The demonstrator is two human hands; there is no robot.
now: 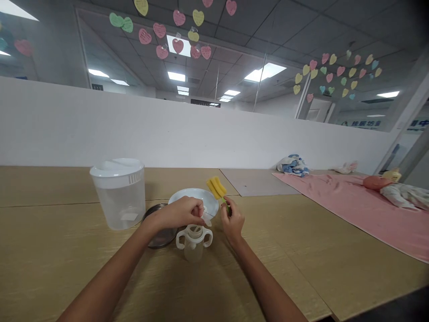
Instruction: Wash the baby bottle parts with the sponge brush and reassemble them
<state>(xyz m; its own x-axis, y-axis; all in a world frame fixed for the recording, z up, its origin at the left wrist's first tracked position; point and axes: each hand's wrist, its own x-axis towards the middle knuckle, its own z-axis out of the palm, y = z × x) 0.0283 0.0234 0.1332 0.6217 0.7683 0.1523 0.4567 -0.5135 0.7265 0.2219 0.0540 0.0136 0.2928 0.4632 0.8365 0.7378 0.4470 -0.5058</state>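
Note:
A two-handled bottle (194, 250) stands upright and uncapped on the wooden table. Just above its mouth is my left hand (182, 211), its fingers pinched on a small clear piece (207, 219) too small to name. To the right, my right hand (232, 220) is closed round the green handle of a brush with a yellow sponge head (217, 187), which points up and away. A white plate (193, 192) lies behind both hands. Left of the bottle, partly hidden by my left wrist, is a round metal tray (162, 238).
A lidded translucent bucket (121, 197) stands at the left on the table (67, 264). At the right lies a pink cloth (365, 201), with a red object (377, 183), a crumpled cloth (406, 195) and a yellow bottle (392, 175). A blue-and-white cloth (293, 165) rests by the wall.

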